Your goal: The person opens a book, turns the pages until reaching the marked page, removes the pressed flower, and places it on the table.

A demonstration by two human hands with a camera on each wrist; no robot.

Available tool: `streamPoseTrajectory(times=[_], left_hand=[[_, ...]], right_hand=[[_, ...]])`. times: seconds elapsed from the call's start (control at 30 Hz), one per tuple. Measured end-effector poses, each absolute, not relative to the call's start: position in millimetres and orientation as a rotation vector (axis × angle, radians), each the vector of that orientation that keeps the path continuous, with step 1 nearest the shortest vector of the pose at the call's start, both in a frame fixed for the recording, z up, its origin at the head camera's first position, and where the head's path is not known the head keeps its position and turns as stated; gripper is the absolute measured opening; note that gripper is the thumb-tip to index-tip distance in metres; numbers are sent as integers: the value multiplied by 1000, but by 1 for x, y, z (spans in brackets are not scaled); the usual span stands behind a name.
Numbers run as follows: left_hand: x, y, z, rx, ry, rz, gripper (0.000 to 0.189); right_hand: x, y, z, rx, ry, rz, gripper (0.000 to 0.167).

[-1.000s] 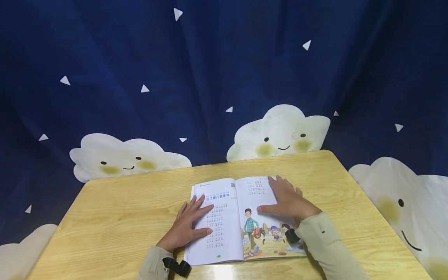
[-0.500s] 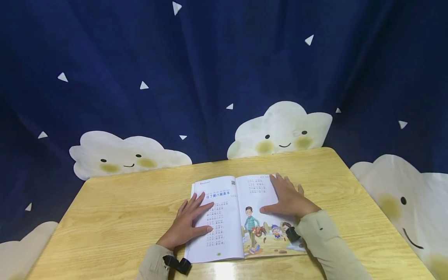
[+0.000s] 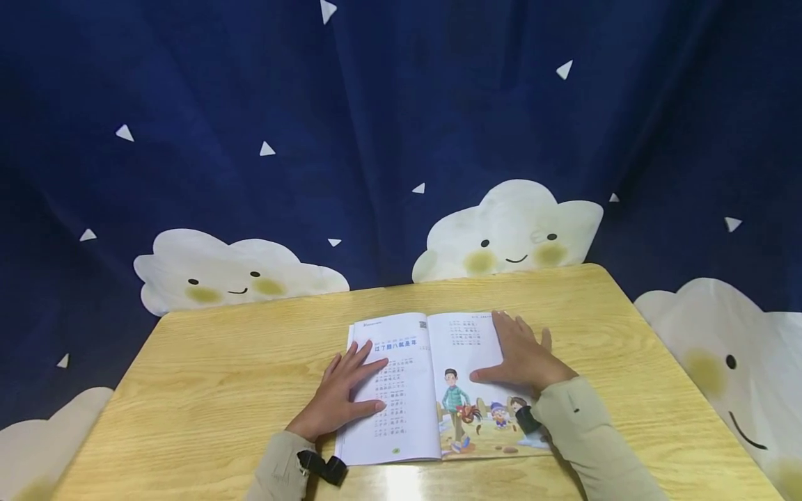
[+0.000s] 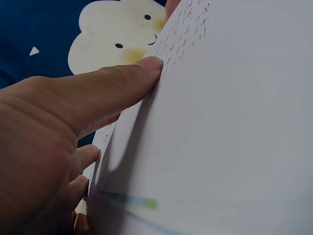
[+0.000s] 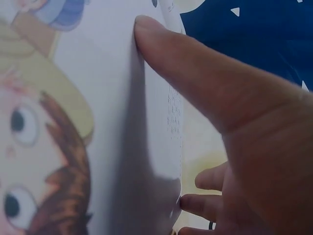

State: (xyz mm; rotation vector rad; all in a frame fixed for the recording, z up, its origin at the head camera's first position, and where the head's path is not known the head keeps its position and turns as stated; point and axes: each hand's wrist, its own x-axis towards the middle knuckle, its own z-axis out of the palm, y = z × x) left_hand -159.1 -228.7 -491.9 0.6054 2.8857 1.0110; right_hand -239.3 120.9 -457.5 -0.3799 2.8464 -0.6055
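Observation:
An open book [image 3: 413, 417] lies flat on the wooden table, its left page printed with lines of text under a blue heading. The right page has a short text block above a coloured picture of a man with a rooster and children. My left hand [image 3: 341, 396] rests on the left page's outer side, fingers spread. Over the outer part of the right page lies my right hand [image 3: 523, 358], its thumb pointing inward above the picture. Each wrist view shows a straight thumb on the page, the left thumb [image 4: 112, 88] near printed characters, the right thumb [image 5: 195, 73] beside a drawn child's face.
The wooden table [image 3: 219, 390] extends on both sides of the book. Behind it hangs a dark blue curtain [image 3: 376, 125] with white triangles and smiling clouds. A black wrist strap [image 3: 322, 467] sits on the left sleeve, near the book's lower left corner.
The head view has shifted slightly, so the book and table appear a little higher and further right. The right fingertips have slid slightly toward the page's outer edge; the left hand stays put.

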Motion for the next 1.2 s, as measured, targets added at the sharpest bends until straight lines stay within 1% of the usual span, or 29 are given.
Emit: streamPoseTrajectory(times=[0.13, 0.33, 0.57, 0.7, 1.0, 1.2], left_hand=[[-163, -225, -491, 620, 2886, 1028, 70], [-164, -225, -490, 640, 2885, 1055, 71], [-150, -236, -494, 502, 2858, 1053, 71], [-145, -237, -497, 474, 2866, 1065, 71], [-150, -229, -496, 478, 2840, 1055, 71], [-157, -225, -494, 540, 2857, 1065, 71]], right_hand=[[-240, 124, -457, -378, 2875, -606, 136], [-240, 125, -454, -405, 2897, -578, 133], [-236, 112, -461, -447, 2894, -573, 132], [-236, 110, -465, -453, 2888, -542, 134], [-233, 118, -464, -440, 2894, -572, 132], [-234, 124, -462, -417, 2915, -576, 131]])
